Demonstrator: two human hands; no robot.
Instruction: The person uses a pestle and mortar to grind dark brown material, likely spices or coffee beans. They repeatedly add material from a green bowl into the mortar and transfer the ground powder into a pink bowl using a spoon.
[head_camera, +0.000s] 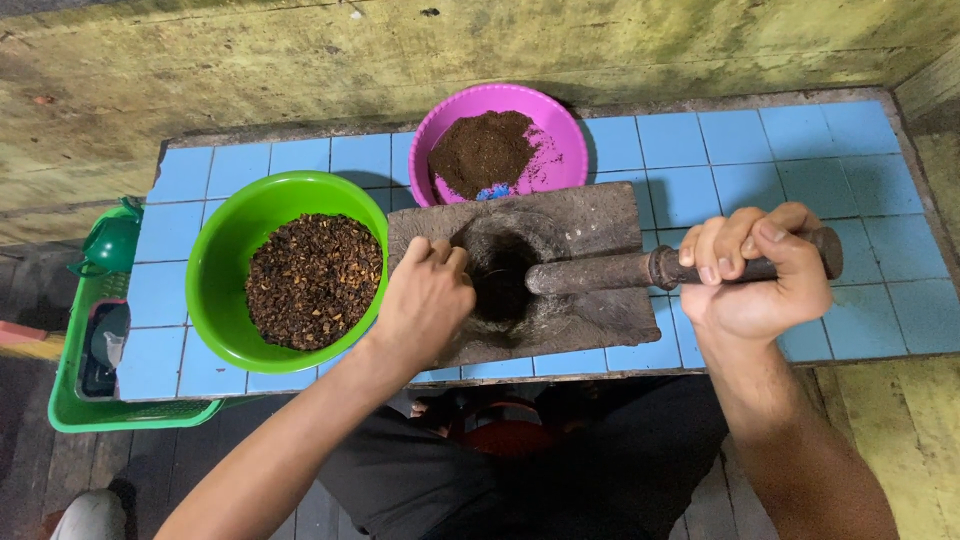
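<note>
Two bowls sit on the blue tiled tabletop: a green bowl of coarse bits at its left front, a pink bowl of ground powder behind the stone mortar at the front edge. Left hand rests on the mortar, fingers curled loosely, gripping nothing. Right hand is wrapped tight round the pestle, lying left-right, tip in the hollow. A slip could pinch the left fingers.

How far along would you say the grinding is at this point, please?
Done: the pink bowl holds a mound of fine dark powder. In hand: the right hand grips the pestle, its tip in the stone mortar, while the left hand rests on the stone. Left: the green bowl holds plenty of coarse pieces.
</note>
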